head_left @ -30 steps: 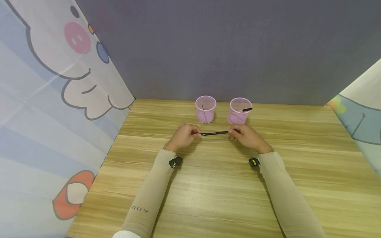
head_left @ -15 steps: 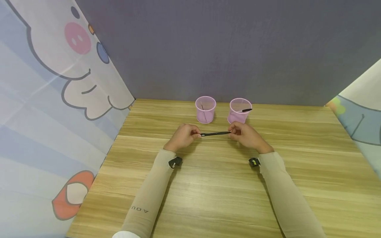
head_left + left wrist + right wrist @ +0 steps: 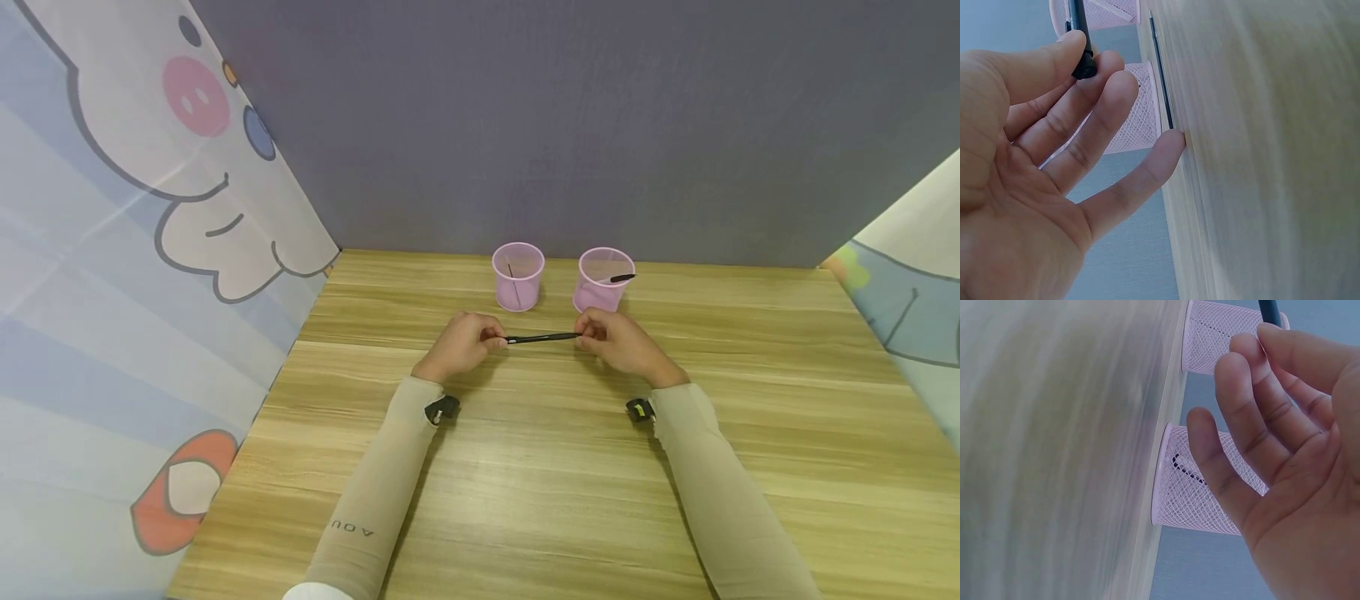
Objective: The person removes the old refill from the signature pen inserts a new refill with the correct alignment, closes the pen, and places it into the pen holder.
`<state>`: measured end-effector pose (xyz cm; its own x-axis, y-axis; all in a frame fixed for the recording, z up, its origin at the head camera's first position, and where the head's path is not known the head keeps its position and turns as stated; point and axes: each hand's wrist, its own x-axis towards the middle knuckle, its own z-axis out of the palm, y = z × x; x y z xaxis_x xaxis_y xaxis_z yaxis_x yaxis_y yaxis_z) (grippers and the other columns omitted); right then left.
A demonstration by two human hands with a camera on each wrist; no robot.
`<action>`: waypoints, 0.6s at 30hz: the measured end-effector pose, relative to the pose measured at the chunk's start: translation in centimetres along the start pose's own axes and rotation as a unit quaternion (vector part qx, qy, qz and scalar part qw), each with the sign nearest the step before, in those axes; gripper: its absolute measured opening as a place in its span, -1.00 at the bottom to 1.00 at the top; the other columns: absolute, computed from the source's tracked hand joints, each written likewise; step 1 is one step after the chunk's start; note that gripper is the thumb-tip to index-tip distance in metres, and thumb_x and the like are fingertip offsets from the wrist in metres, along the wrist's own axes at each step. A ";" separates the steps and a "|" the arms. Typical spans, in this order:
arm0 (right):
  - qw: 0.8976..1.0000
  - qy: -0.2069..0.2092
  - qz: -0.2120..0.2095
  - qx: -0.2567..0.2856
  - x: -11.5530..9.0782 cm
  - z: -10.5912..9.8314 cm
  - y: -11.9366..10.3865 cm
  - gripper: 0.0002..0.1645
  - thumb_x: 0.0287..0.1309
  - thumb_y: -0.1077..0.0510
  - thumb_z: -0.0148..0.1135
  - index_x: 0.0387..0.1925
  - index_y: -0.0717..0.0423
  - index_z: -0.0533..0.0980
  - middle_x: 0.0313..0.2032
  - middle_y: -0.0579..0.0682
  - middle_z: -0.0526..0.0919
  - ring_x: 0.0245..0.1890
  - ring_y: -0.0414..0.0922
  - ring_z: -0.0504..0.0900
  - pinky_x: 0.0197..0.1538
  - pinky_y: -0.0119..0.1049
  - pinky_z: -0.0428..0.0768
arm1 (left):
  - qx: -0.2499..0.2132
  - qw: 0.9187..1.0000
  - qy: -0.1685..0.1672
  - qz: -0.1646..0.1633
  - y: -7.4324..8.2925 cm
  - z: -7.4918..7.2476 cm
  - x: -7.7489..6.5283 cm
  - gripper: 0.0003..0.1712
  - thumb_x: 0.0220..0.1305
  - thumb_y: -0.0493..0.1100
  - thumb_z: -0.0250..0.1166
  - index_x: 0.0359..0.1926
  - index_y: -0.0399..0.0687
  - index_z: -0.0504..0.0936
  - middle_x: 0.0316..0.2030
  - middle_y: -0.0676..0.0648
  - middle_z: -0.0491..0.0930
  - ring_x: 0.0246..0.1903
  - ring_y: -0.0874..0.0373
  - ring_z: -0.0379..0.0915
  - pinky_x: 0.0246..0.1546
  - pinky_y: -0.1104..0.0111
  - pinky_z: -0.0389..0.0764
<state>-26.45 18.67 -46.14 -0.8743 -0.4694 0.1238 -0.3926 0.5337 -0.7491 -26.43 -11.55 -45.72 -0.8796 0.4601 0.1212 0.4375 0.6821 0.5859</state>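
Observation:
In the head view a slim black pen spans the gap between my two hands, held lengthwise. My left hand pinches its left end, the one with the clip, between thumb and fingers; that rounded end shows in the left wrist view. The other end is pinched by my right hand, where the thumb and fingers hide the tip. A thin dark rod like a pen refill lies on the table by my left little finger in the left wrist view.
Beyond the hands stand two pink mesh cups. The left cup has a thin dark stick inside; in the right cup leans a pen with a black end. A grey wall panel rises behind the wooden table.
My right hand's fingers have shifted slightly away from me along the pen's tip end, baring a little more of it. The left hand and both cups look unchanged.

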 end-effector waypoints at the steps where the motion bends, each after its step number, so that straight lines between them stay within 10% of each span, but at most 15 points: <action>1: 1.000 -0.001 0.000 0.000 0.0 0.0 0.0 -0.90 0.29 0.34 0.31 -0.18 0.23 0.55 -0.39 0.03 0.64 -0.40 -0.14 0.57 -0.36 -0.37 0.58 | 0.000 1.000 0.000 0.000 0.0 0.0 0.0 -0.92 0.36 -0.17 0.38 -0.27 -0.05 0.78 -0.42 0.03 0.75 -0.42 0.26 0.58 -0.28 0.37 0.58; 18: 1.000 -0.012 0.004 0.014 -0.1 -0.1 -0.1 -0.94 0.36 0.28 0.27 -0.18 0.23 0.57 -0.41 0.04 0.63 -0.43 -0.14 0.56 -0.36 -0.35 0.58 | 0.001 1.000 0.001 0.006 0.0 0.0 0.0 -0.93 0.35 -0.19 0.38 -0.27 -0.06 0.78 -0.43 0.03 0.74 -0.43 0.26 0.56 -0.30 0.38 0.58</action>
<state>-26.40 18.71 -46.07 -0.8706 -0.4814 0.1018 -0.3766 0.5187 -0.7675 -26.39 -11.58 -45.70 -0.8748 0.4667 0.1300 0.4480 0.6772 0.5836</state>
